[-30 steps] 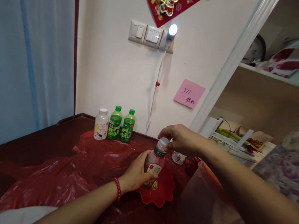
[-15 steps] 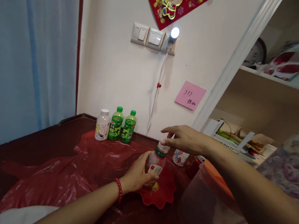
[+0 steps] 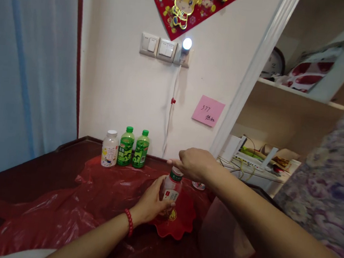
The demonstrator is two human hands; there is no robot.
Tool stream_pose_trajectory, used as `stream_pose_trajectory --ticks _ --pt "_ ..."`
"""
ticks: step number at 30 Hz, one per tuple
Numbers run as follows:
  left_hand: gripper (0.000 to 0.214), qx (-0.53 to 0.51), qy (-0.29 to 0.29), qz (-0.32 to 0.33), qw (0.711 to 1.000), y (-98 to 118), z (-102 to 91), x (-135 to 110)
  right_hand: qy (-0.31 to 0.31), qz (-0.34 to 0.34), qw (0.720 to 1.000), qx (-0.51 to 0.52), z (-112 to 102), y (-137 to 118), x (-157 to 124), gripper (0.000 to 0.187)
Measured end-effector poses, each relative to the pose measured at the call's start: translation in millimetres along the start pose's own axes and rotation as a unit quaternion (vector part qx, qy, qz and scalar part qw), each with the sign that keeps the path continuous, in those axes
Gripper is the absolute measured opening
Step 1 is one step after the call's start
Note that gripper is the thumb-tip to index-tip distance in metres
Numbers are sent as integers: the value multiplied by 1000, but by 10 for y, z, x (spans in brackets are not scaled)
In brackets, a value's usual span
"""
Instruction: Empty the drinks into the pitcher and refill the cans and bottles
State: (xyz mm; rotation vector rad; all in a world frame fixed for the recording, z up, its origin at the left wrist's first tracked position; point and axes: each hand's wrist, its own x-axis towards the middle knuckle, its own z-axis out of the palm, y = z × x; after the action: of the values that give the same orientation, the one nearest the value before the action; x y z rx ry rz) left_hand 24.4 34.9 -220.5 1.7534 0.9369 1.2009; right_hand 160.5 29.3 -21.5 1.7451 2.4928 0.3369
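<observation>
My left hand (image 3: pixel 152 202) is wrapped around the body of a clear plastic bottle (image 3: pixel 171 187) with a green neck band and a white label. The bottle stands nearly upright, tilted a little, over a red scalloped plate (image 3: pixel 181 223). My right hand (image 3: pixel 194 163) is bent over the bottle's top with its fingers curled. One finger or the thumb points left. The hand covers most of the bottle's cap, so the exact grip there is hidden.
At the back left stand a white-capped bottle (image 3: pixel 110 149) and two green bottles (image 3: pixel 126 147). Red plastic sheeting (image 3: pixel 61 207) lies on the dark table. A translucent container (image 3: pixel 222 235) is under my right forearm. A printed cup (image 3: pixel 198 185) shows behind my wrist.
My right hand has turned over the bottle's top, its fingers more curled than before. The left hand keeps hold of the bottle. The camera view has shifted slightly.
</observation>
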Motion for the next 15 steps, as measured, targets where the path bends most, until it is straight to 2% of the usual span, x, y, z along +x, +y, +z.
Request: stream_pose_trajectory --ticks 4,7,9,12,15 --pt "65 0 -3 12 1000 -13 -5 7 71 4 997 9 -123 -42 -329 42" --pt "62 -8 -11 23 1000 -18 -8 9 90 -26 994 57 -60 -143 -718 29" --pt "60 -7 -14 22 1000 -14 -6 11 58 -62 990 115 91 -231 -979 23" --pt "69 3 -15 2 1000 3 0 15 -42 -105 977 183 417 -334 -1291 27" --pt "76 13 -24 -27 999 27 -1 29 -134 -132 961 204 745 -363 -1485 22"
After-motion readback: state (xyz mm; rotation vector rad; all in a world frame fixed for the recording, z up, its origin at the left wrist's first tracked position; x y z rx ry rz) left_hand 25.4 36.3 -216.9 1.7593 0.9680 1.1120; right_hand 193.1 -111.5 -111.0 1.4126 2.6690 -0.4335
